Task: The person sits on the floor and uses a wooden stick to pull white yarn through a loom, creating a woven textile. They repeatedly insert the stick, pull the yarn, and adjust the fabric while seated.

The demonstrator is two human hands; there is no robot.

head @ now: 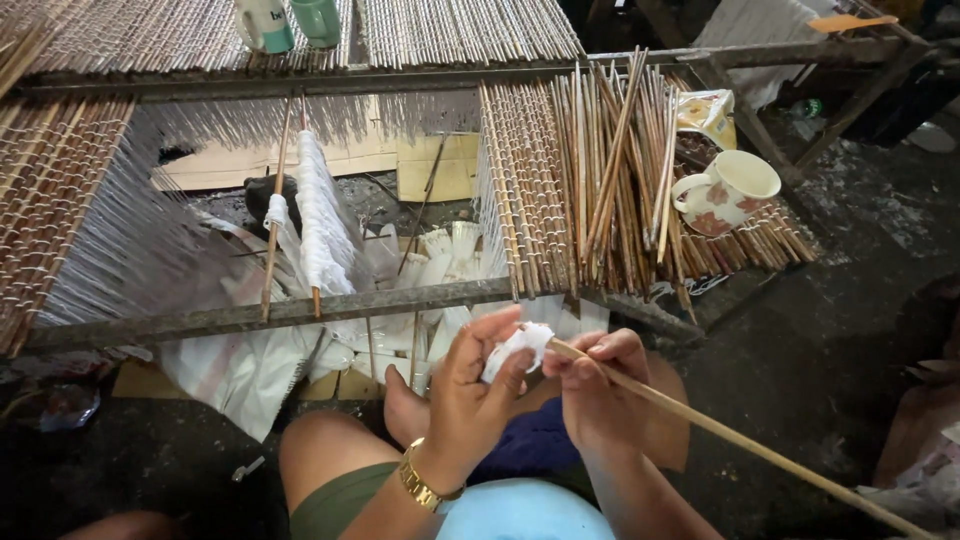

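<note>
Head view showed both hands just below the wooden loom bar. Left hand pinched a white cloth wad around the tip of a thin bamboo stick; right hand gripped that stick. Flowered mug sat above-right of the bar on loose sticks.

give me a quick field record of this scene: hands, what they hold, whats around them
left hand: wraps white cloth around the stick's tip; gold bracelet on the wrist
right hand: grips a long thin stick near its wrapped end
frame: wooden bar strung with white threads
already wrapped: stick with white cloth leaning on the bar
right of frame: loose stick bundle; floral mug resting on it
far edge: two green cups
</note>
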